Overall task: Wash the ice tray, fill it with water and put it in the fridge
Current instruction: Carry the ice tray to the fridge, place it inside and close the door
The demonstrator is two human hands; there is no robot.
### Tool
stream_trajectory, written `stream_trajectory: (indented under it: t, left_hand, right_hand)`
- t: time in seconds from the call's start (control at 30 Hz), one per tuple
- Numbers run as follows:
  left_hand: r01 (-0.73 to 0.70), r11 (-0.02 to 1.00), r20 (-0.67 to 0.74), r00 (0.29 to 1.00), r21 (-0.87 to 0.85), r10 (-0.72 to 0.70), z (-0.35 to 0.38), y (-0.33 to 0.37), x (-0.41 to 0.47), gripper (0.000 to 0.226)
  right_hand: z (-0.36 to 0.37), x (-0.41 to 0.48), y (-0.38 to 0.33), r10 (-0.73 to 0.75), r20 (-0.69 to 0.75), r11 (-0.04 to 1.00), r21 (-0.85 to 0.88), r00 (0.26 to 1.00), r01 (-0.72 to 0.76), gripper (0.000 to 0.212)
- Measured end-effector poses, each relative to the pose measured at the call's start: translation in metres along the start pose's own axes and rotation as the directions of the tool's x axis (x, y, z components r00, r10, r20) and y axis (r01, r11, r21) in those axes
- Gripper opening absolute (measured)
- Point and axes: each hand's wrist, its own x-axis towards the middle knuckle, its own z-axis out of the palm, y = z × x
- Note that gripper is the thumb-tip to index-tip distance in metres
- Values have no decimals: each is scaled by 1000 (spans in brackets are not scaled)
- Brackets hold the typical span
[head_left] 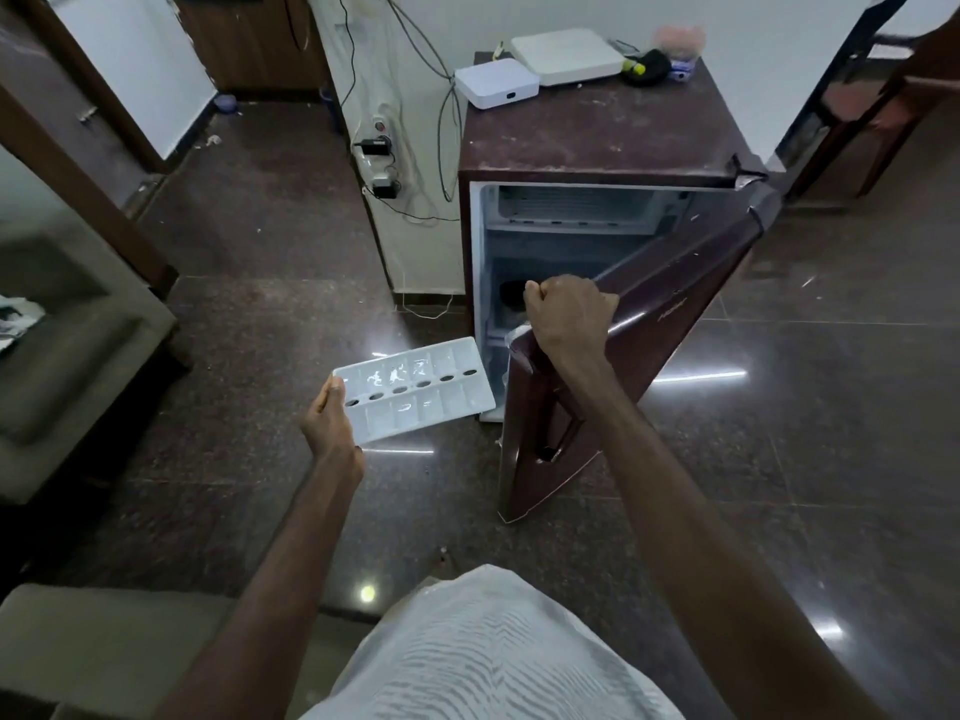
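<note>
A person stands in front of a small dark red fridge (597, 142) that sits on the shiny dark floor (249, 314). The fridge door (654, 340) is open and swings out toward the person. The right hand (569, 309) is closed around the top edge of this door, with the fingers curled over it.

The left hand (330, 420) holds the white ice tray (415, 394) by its near short end, the thumb on top of the rim and the fingers under it. The tray is in the air, almost level, just left of the door and in front of the open fridge, not inside it. Some of its cups have wet, bright spots.

On top of the fridge lie two flat white boxes (496, 85) and some small things I cannot identify. A power strip (382, 153) with plugs and cables hangs on the wall to the left. A grey sofa (67, 356) stands at the far left.
</note>
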Motion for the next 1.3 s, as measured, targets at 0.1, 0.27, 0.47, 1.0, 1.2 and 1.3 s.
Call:
stream_trajectory:
  t: [0.1,0.27,0.47,1.0,1.2,1.3]
  left_hand:
    - [7,1000,1,1000,-10,-7,5,-8,-17,28]
    - [-3,1000,19,1000,27,2,11,-17,-38,32]
    - [15,999,57,998,39,-18,23,-26,-59,35]
    - [90,991,144,984,99,-104,73,-51,-101,37]
    - [98,990,195,974,98,-115,98,-57,-113,37]
    - [82,992,218,971,97,-101,107,-58,-120,35]
  right_hand:
    - [-8,-14,12,69,84,996,51,994,-74,30]
    - [-18,-39,50,76,172,994,-94,982,-60,62]
    - [-42,-58,89,139,287,984,-149,948,-99,77]
    - [-61,-98,137,274,167,903,-384,947,-193,80]
    - [-51,-113,147,256,219,919,-356,942,-167,73]
    - [-49,-117,159,267,176,912,-364,948,-189,76]
